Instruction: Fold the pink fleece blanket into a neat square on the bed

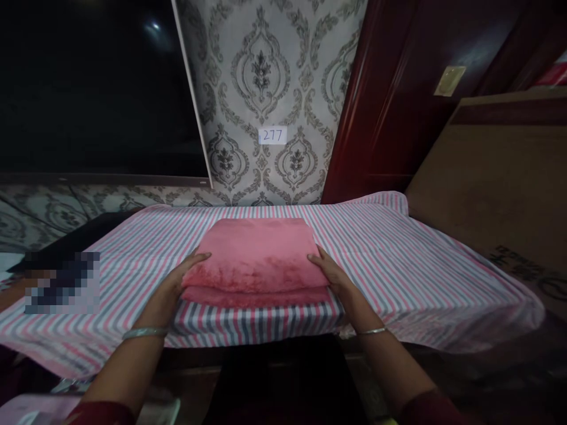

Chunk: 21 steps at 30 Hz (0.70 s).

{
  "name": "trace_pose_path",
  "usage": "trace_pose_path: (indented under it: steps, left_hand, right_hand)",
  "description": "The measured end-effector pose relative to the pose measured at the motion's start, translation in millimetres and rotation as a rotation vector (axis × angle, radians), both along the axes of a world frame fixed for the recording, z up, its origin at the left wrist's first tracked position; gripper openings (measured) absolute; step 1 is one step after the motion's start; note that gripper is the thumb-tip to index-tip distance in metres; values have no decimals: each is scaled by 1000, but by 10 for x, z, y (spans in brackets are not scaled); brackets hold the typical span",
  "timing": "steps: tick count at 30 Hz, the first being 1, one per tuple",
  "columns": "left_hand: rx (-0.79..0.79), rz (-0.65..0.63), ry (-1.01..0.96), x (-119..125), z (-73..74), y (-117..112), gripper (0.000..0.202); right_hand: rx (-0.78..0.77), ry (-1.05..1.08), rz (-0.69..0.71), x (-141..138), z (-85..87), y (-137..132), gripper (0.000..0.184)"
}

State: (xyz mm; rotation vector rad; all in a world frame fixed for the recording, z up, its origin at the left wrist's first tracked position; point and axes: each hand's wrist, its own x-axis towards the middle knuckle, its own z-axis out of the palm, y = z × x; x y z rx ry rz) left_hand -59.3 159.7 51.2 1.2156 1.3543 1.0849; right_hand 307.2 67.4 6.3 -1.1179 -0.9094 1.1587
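Observation:
A folded pink plush cloth [261,251], smooth on top and fuzzy along its near fold, lies in a thick rectangle near the table's front edge. My left hand [183,273] grips its left side, thumb on top and fingers hidden along the edge. On the opposite side my right hand [330,270] holds the cloth the same way, its thumb resting on the upper face. Whether the cloth is lifted at all, I cannot tell. Beneath it spreads a striped tablecloth [376,260] in pink, grey and white.
At the left edge another person's forearm [15,293] reaches in beside a pixelated patch [62,283]. A large cardboard box [496,195] stands right of the table. Behind are a television [97,88], patterned wallpaper with a "277" label [273,135], and a dark red door [381,106].

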Motion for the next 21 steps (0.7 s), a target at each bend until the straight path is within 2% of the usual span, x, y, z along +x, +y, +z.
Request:
trace_pose_path:
  steps: [3, 7, 9, 10, 12, 14, 16, 18, 21]
  left_hand:
    - [-9, -5, -53, 54, 224, 39, 68]
    - [119, 41, -175, 160, 622, -71, 79]
    - [186, 27, -270, 258, 724, -219, 81]
    - [204, 11, -312, 320, 719, -310, 83]
    - [208, -23, -388, 462, 581, -504, 87]
    - [173, -72, -455, 604, 311, -689, 93]
    - [56, -169, -495, 713, 7, -833, 95]
    - [-50, -198, -514, 773, -224, -920, 96]
    - [-84, -176, -523, 791, -343, -963, 98]
  right_hand:
    - [25, -66, -39, 78, 202, 143, 77]
    - [144, -151, -93, 351, 671, 358, 74]
    - [232, -185, -90, 541, 892, 420, 72]
    - [273, -211, -82, 641, 965, 433, 71]
    - [321, -275, -78, 832, 993, 427, 70]
    - [239, -339, -124, 983, 854, 390, 68]
    - [46, -372, -229, 1073, 593, 330, 62]
    - [-114, -371, -334, 1104, 299, 244, 55]
    - [-147, -350, -454, 1062, -40, 49, 58]
